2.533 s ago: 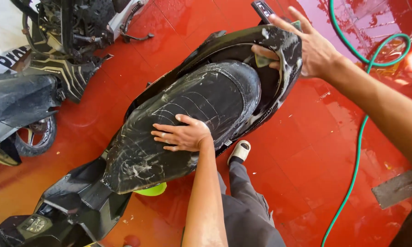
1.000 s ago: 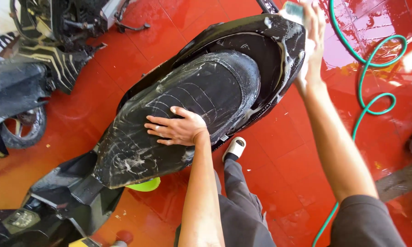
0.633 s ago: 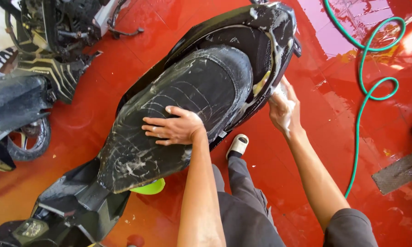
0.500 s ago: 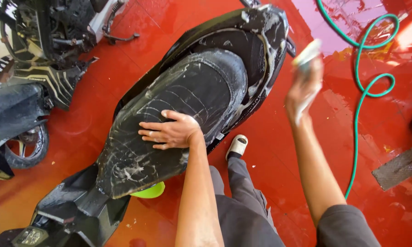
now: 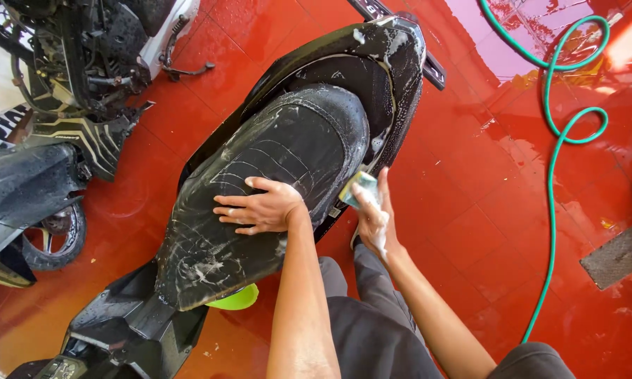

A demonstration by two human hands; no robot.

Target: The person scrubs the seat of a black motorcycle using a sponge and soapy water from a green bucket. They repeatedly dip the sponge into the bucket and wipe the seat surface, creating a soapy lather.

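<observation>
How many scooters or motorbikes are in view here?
2: the soapy black scooter under the left hand at centre, and a second motorbike parked at the upper left, partly cut off by the frame.

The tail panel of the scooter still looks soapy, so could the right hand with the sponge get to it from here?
Probably yes: the right hand holds the sponge beside the seat, and nothing blocks the tail panel.

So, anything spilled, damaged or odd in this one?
Nothing stands out. Soap suds streak the scooter seat under the left hand; the right hand holds a sponge; the red floor is wet beside the hose.
</observation>
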